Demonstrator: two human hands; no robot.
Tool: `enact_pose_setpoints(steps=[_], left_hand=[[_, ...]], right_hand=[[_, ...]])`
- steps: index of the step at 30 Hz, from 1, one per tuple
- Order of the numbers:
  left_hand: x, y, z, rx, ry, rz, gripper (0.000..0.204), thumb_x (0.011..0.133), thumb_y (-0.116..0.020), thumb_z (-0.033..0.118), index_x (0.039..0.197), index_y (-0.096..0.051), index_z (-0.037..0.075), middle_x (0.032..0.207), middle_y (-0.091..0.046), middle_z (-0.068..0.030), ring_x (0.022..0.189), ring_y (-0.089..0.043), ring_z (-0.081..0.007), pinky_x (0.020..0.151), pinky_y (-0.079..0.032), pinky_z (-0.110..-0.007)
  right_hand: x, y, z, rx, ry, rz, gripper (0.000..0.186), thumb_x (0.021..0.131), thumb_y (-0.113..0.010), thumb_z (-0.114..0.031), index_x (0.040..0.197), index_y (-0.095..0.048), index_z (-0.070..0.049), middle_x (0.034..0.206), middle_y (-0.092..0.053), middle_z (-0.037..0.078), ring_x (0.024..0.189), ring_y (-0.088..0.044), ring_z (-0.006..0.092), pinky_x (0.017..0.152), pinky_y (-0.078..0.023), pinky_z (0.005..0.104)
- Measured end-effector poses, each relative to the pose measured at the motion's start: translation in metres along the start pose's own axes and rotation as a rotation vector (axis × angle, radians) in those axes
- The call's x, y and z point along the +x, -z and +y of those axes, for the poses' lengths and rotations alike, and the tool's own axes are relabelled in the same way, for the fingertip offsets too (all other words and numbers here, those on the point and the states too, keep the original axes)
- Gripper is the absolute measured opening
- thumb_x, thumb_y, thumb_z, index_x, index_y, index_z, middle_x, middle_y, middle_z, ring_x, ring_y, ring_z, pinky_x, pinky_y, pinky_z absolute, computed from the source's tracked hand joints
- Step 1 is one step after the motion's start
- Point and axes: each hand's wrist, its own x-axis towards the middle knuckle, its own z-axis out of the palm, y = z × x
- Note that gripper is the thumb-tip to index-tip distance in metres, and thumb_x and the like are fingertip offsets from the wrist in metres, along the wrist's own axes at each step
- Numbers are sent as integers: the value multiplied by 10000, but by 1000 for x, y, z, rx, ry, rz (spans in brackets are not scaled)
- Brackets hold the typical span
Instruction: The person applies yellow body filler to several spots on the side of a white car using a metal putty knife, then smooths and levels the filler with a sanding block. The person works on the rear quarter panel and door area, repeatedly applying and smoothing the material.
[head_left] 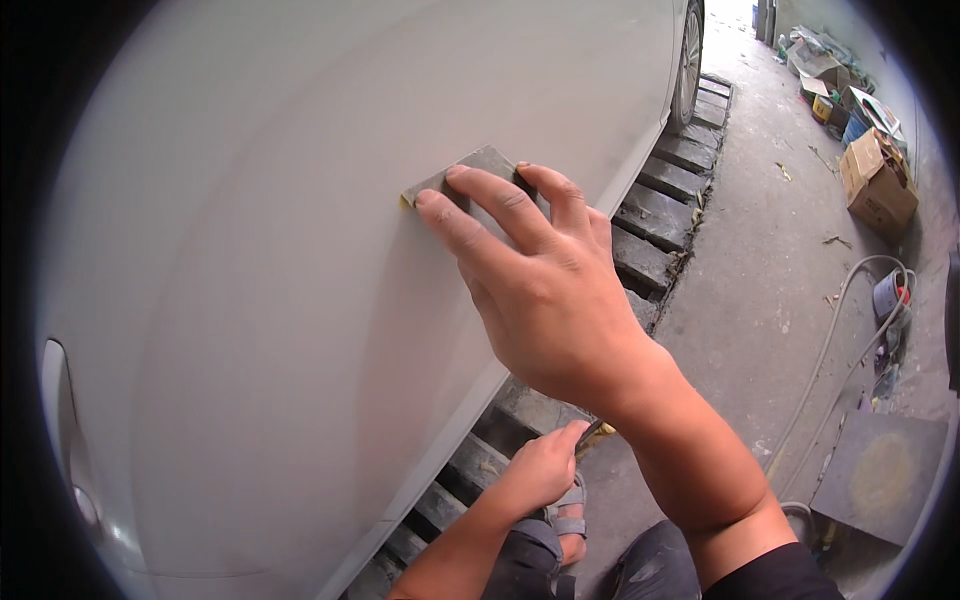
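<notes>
A pale grey car door panel [270, 270] fills the left and middle of the view. My right hand [560, 250] reaches up over it, fingers spread across a flat grey sanding block [488, 160]. The block rests against the panel, and the palm hides its lower part. Lower down, near my knees, my left hand [540, 470] is closed around a dark, thin-edged thing [592, 432]. Most of that thing is covered by the fingers and the right forearm, so its kind cannot be made out.
Slatted dark grating [645, 255] runs along the floor beside the car, toward a wheel [688, 65]. On the right lie a cardboard box [877, 185], a looping hose [830, 330], a can [888, 295] and a flat grey board [880, 475]. A door handle [58, 400] juts out at far left.
</notes>
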Motion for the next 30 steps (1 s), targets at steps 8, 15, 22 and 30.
enact_pose_setpoints(steps=[8,15,22,30], left_hand=[[2,0,0,-13,-24,5,373,905,-475,22,1277,-501,33,989,-662,-242,807,-674,-405,757,-523,-514],[-1,3,-4,5,-19,-1,405,904,-479,24,1309,-494,37,1015,-659,-241,812,-675,-403,763,-523,-512],[2,-2,-2,55,-41,-17,416,899,-482,20,1315,-482,33,1008,-660,-243,829,-666,-421,774,-518,-519],[4,-4,-11,27,-32,-34,447,893,-466,13,1336,-465,72,1005,-659,-243,886,-647,-439,776,-502,-546]], right_hand=[[-5,3,8,-28,62,19,535,792,-579,-57,1316,-589,-165,1378,-510,56,1203,-460,438,889,-415,543],[-1,-4,0,-38,89,1,496,805,-565,-62,1292,-604,-150,1354,-531,68,1208,-462,444,883,-420,551],[-4,1,7,17,76,58,506,788,-575,-49,1284,-606,-141,1349,-528,77,1194,-469,453,871,-423,561],[-5,-12,-1,-22,60,25,538,780,-586,-51,1309,-590,-147,1362,-516,76,1197,-467,457,874,-425,562]])
